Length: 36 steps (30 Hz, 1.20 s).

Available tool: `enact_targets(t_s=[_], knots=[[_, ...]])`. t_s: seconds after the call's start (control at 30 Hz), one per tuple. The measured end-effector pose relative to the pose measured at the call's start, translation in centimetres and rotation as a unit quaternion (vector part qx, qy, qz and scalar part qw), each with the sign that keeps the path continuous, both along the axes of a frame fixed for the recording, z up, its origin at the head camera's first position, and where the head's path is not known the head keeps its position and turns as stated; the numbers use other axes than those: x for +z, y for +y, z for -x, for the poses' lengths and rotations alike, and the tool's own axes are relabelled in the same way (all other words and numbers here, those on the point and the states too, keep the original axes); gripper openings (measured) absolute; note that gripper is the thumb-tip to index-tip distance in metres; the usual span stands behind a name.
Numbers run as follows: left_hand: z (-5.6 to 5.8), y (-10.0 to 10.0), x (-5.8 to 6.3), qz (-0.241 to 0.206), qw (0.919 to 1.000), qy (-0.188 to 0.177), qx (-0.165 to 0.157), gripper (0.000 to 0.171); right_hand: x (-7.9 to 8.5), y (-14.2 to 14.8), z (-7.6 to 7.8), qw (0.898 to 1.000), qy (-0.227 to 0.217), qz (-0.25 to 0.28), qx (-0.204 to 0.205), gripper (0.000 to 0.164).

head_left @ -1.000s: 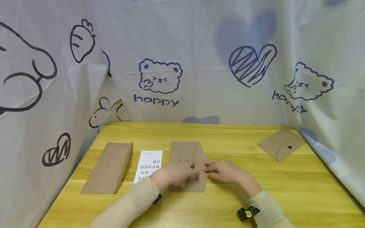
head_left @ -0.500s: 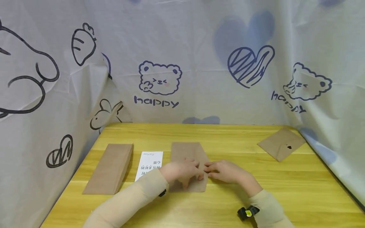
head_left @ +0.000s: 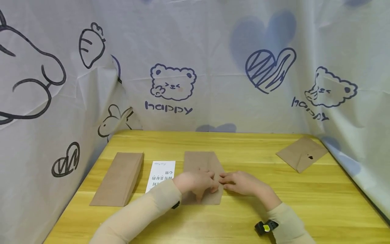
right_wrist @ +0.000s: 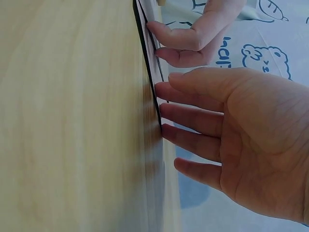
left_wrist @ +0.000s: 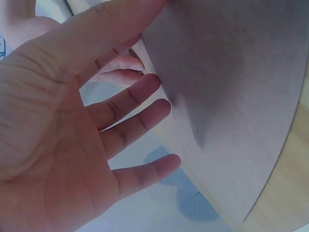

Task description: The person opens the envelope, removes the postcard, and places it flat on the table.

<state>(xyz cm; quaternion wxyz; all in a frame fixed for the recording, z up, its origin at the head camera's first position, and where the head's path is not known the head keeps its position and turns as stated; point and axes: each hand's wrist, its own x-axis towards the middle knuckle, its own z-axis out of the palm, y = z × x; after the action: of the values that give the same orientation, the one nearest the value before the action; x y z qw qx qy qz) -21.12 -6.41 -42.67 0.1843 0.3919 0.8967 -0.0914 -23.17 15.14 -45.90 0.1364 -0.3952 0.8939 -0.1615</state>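
Note:
A brown paper envelope (head_left: 198, 160) lies in the middle of the wooden table, its right end tapering like a flap. My left hand (head_left: 199, 183) reaches across it and rests its fingertips on the paper near the right side. In the left wrist view the fingers of that hand (left_wrist: 58, 121) are extended at the envelope's edge. From the right, my right hand (head_left: 239, 183) touches the tapered edge with its fingertips. The right wrist view has that hand's fingers (right_wrist: 193, 118) nearly straight against the thin edge, with the left hand (right_wrist: 207, 31) beyond.
A white card (head_left: 161, 173) with printed characters lies left of the envelope, partly behind the left forearm. Further left are stacked brown envelopes (head_left: 117, 179). At the back right lies another envelope (head_left: 301, 154) with a dark heart mark. Printed cloth (head_left: 219, 95) hangs around the table (head_left: 259, 142).
My left hand has slid right across the envelope, closer to the right hand, and its forearm now covers more of the card. The right hand stays at the envelope's edge.

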Motion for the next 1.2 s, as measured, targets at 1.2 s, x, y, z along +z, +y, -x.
enact_targets(t_s=[1.2], knots=[[-2.9,-2.8,-1.8,-0.103,0.9809,0.164,-0.022,0.047,-0.3,-1.5,1.5,0.986,0.146,0.005,0.077,0.014]])
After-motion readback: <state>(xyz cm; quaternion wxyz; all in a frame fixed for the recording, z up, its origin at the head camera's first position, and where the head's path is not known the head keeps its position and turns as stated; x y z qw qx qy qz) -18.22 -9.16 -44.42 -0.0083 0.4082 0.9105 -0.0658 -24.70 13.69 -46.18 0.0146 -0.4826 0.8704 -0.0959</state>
